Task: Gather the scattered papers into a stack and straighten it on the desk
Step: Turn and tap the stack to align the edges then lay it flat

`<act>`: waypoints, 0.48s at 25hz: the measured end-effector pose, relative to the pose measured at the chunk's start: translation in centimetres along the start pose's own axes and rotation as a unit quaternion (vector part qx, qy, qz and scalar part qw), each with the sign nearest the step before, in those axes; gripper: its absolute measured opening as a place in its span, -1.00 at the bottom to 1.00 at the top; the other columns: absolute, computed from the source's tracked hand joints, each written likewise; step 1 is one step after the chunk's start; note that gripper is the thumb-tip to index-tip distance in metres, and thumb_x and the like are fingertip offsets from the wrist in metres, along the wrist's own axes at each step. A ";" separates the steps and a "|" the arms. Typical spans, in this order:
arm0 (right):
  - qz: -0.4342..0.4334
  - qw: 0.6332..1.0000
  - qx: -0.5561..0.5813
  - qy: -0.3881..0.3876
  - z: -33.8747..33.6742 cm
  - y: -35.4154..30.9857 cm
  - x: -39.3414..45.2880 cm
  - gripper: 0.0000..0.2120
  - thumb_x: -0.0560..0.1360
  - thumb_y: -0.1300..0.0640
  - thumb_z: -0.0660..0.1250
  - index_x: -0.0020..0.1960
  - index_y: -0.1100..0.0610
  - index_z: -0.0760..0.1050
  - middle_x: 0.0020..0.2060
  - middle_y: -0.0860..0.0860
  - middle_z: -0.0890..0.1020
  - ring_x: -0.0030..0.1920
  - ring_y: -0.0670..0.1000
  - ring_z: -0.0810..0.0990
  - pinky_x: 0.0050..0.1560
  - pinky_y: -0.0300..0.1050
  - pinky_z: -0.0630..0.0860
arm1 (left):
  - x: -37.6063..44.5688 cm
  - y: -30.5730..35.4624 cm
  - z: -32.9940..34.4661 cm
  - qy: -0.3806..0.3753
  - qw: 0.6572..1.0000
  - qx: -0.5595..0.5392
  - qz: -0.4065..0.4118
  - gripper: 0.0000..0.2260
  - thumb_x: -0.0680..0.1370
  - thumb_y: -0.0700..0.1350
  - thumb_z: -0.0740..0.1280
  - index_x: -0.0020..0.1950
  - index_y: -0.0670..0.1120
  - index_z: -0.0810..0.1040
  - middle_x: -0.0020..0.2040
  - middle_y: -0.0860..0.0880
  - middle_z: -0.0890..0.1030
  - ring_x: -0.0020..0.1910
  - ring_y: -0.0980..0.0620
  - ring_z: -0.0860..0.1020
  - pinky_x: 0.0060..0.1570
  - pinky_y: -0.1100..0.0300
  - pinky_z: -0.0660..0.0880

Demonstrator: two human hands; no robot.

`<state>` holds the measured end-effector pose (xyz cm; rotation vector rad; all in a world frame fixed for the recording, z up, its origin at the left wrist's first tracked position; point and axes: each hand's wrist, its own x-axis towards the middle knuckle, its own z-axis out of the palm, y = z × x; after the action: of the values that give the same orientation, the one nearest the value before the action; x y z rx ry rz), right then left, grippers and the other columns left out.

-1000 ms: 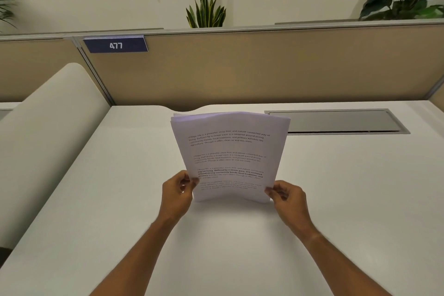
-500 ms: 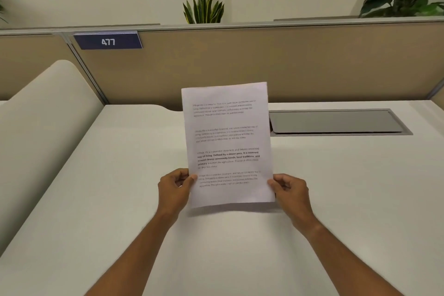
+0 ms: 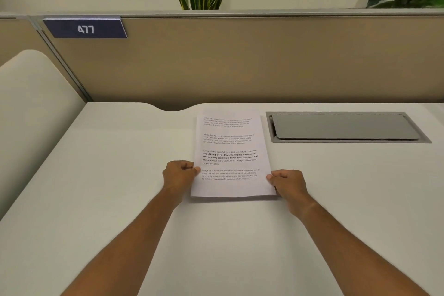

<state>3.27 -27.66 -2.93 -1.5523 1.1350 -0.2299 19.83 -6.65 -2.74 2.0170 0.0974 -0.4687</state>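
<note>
Forearms reach forward over the desk [image 3: 96,199], both hands curled. Left of the paper stack [image 3: 231,149], the left hand [image 3: 179,176] pinches its near left edge, thumb on top. The stack lies flat on the desk, edges squared, near its notched back edge. Right of the stack, the right hand [image 3: 288,182] grips the near right edge the same way. Farther right of the stack sits a grey cable hatch [image 3: 343,127]. Half a second ago the stack stood upright; now it lies down.
</note>
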 end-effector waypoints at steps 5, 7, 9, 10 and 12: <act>0.011 0.999 -0.023 0.033 0.1 -0.9 2.5 -0.80 0.47 0.24 0.44 -0.16 0.41 0.62 -0.39 0.09 0.56 -0.34 0.09 0.45 -0.34 -0.23 0.40 | 2.4 1.5 2.0 -0.002 0.999 0.033 -0.020 -0.88 0.44 -0.19 0.48 -0.17 -0.24 0.65 -0.12 -0.10 0.71 -0.10 -0.13 0.68 -0.07 0.12 0.60; 0.008 0.998 -0.025 0.050 0.2 -1.3 2.9 -0.81 0.45 0.23 0.46 -0.20 0.38 0.63 -0.43 0.06 0.58 -0.38 0.06 0.47 -0.36 -0.26 0.43 | 2.7 2.2 2.5 0.001 0.999 0.039 -0.011 -0.89 0.44 -0.19 0.47 -0.19 -0.24 0.65 -0.17 -0.06 0.69 -0.12 -0.12 0.67 -0.14 0.17 0.58; -0.008 0.997 -0.042 0.061 0.2 -1.5 3.0 -0.82 0.44 0.20 0.48 -0.31 0.23 0.64 -0.44 0.00 0.60 -0.37 0.05 0.52 -0.34 -0.24 0.48 | 2.5 2.6 2.9 0.017 0.999 0.040 0.002 -0.94 0.43 -0.19 0.47 -0.23 -0.15 0.64 -0.25 0.03 0.64 -0.18 -0.07 0.63 -0.21 0.25 0.49; -0.017 0.996 -0.052 0.068 0.2 -1.6 2.8 -0.79 0.43 0.18 0.48 -0.37 0.14 0.62 -0.44 -0.02 0.61 -0.34 0.06 0.55 -0.29 -0.20 0.51 | 2.4 2.6 3.0 0.027 0.999 0.045 0.013 -0.92 0.42 -0.19 0.47 -0.25 -0.09 0.62 -0.28 0.05 0.61 -0.20 -0.04 0.60 -0.23 0.28 0.44; -0.030 0.994 -0.073 0.079 0.3 -1.7 2.6 -0.72 0.43 0.16 0.49 -0.43 0.04 0.56 -0.43 -0.06 0.60 -0.29 0.08 0.59 -0.18 -0.13 0.56 | 2.1 2.5 3.3 0.045 0.996 0.066 0.037 -0.88 0.42 -0.20 0.45 -0.29 -0.06 0.58 -0.31 0.04 0.60 -0.24 -0.02 0.55 -0.23 0.29 0.40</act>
<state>5.70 -29.59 -2.62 -1.7239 1.2514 -0.3204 21.49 -10.96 -2.78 2.1638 0.0475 -0.3448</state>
